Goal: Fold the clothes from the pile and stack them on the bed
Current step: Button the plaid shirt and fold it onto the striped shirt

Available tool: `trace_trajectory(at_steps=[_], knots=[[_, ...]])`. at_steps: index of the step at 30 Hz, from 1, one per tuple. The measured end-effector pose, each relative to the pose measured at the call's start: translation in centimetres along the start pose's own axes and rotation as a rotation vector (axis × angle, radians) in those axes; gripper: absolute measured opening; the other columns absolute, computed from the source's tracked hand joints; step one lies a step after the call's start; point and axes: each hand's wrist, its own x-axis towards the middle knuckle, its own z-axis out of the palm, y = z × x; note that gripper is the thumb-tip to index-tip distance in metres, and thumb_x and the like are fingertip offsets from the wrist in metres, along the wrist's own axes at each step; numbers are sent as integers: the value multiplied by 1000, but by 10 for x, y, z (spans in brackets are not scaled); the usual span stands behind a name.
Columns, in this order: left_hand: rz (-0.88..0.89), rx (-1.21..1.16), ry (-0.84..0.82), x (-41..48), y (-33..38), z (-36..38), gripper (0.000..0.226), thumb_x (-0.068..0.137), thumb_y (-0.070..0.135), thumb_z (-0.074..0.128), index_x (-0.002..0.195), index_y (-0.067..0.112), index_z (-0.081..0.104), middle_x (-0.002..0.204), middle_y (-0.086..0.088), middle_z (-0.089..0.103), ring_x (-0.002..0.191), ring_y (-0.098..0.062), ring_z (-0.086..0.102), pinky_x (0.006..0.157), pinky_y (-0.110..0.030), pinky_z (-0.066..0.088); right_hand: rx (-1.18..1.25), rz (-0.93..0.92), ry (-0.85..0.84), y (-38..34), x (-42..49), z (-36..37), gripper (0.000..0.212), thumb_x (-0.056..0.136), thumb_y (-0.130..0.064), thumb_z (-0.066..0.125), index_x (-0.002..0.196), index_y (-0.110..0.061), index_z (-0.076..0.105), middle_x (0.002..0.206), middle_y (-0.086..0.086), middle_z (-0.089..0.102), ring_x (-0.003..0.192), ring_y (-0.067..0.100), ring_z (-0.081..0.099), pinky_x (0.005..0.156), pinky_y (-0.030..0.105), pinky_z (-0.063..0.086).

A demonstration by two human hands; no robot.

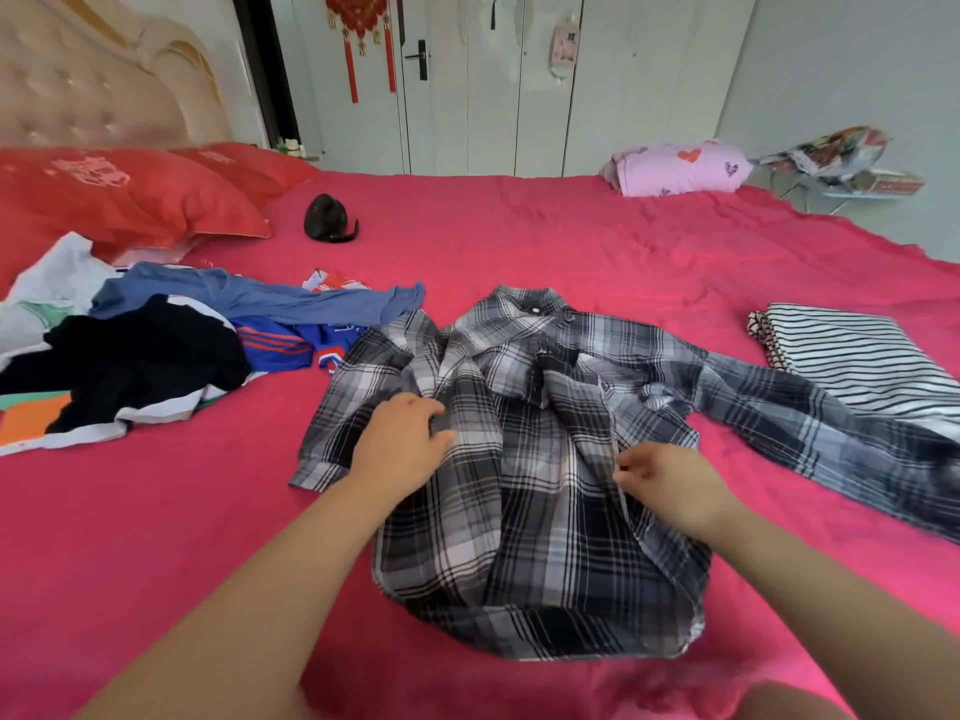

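A black, grey and white plaid shirt (pixel 535 491) lies spread on the pink bed (pixel 597 241), collar at the far end, one sleeve trailing out to the right. My left hand (pixel 402 439) rests on its left front and pinches a fold of the cloth. My right hand (pixel 670 483) pinches the shirt's front edge near the middle right. To the left lies the unfolded pile (pixel 150 350): black, blue, white and orange garments. A folded black-and-white striped garment (pixel 857 356) sits at the right, partly under the plaid sleeve.
Two red pillows (pixel 130 200) lean by the padded headboard at the far left. A small black object (pixel 327 219) lies behind the pile. A pink folded bundle with hearts (pixel 675 168) sits at the far right edge, white wardrobe doors beyond.
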Motion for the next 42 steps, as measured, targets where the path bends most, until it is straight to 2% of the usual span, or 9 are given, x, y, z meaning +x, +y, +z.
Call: trace_trajectory(at_steps=[6, 12, 15, 19, 23, 29, 33, 38, 42], knots=[[-190, -16, -211, 21, -9, 26, 73, 90, 32, 58, 147, 17, 16, 133, -16, 44, 117, -33, 48, 92, -40, 43, 80, 134, 3, 3, 45, 36, 33, 84, -34, 63, 108, -12, 58, 92, 5, 66, 84, 23, 61, 70, 30, 46], [-133, 127, -86, 15, -15, 23, 56, 90, 11, 46, 142, 22, 31, 127, -9, 47, 111, -28, 51, 84, -39, 46, 225, -110, 218, -11, 30, 22, 43, 79, 3, 56, 117, -15, 63, 96, -9, 56, 102, 14, 57, 77, 10, 31], [4, 182, 92, 11, -14, 16, 52, 90, 23, 52, 140, 21, 37, 129, -6, 45, 116, -25, 45, 93, -37, 40, 148, -519, -20, -19, -10, 8, 42, 75, -2, 54, 106, -26, 69, 86, -26, 52, 86, -12, 51, 77, -2, 31], [367, 77, -94, -2, 19, 12, 75, 89, 34, 59, 148, 33, 14, 147, 2, 25, 134, -20, 25, 108, -36, 25, -161, -659, -412, -7, -53, 16, 40, 85, -16, 52, 119, -37, 59, 105, -11, 54, 100, 2, 52, 87, 14, 42], [701, 303, -420, -29, 50, 39, 90, 83, 40, 65, 147, 38, 3, 155, 5, 4, 141, -18, 1, 113, -41, 7, 7, -513, -318, 11, -64, 20, 49, 76, -14, 48, 117, -39, 58, 91, -24, 45, 85, -7, 47, 77, 6, 35], [682, 316, -497, -39, 55, 57, 74, 88, 40, 58, 147, 34, 13, 155, 3, 13, 141, -20, 13, 113, -41, 19, -276, -417, 56, 40, -82, 34, 65, 54, -24, 71, 114, -25, 49, 83, -9, 57, 72, 13, 61, 59, 25, 51], [664, 282, -429, -49, 55, 55, 70, 91, 24, 56, 147, 26, 15, 154, 3, 4, 141, -21, 8, 107, -37, 35, -219, -226, 31, 50, -87, 36, 52, 82, -19, 57, 131, -22, 41, 114, -1, 55, 105, 21, 55, 81, 31, 48], [624, 230, -378, -52, 58, 58, 45, 91, 30, 56, 129, 17, 38, 131, -2, 34, 121, -18, 36, 93, -30, 44, -112, -157, -50, 45, -85, 36, 63, 84, -30, 59, 138, -20, 28, 126, -1, 52, 115, 20, 50, 87, 30, 42], [587, 345, -401, -48, 57, 59, 18, 96, 20, 48, 110, 12, 54, 108, -4, 53, 101, -23, 50, 72, -31, 37, -199, -120, 12, 41, -89, 23, 45, 85, -17, 51, 128, -16, 39, 110, 8, 62, 99, 28, 59, 75, 35, 41]])
